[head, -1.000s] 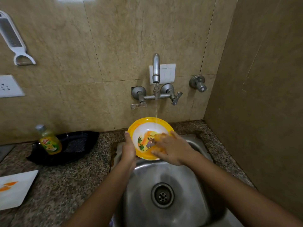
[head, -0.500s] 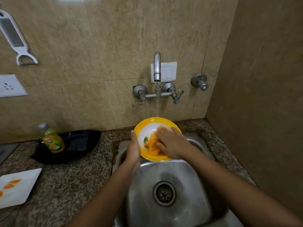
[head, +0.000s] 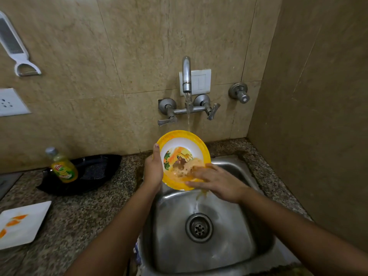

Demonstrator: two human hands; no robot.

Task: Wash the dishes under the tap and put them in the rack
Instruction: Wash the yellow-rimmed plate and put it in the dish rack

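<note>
A yellow-rimmed bowl (head: 180,145) with a cartoon picture inside is tilted toward me under the running tap (head: 186,76), above the steel sink (head: 235,246). My left hand (head: 153,170) grips its left rim, thumb over the edge. My right hand (head: 216,181) lies with straight fingers against the bowl's lower inside, rubbing orange residue. Orange water runs off the bowl's lower edge into the sink. A white square plate (head: 23,224) with orange smears lies on the counter at the left.
A dish soap bottle (head: 62,166) stands beside a black tray (head: 93,172) holding a dark scrubber, left of the sink. A peeler (head: 15,46) and a socket (head: 10,102) are on the wall. A side wall closes off the right. No rack is in view.
My right hand slid from the bowl's middle down to its lower right edge, uncovering the picture. The bowl sits slightly lower and more tilted; orange water now drains off it.
</note>
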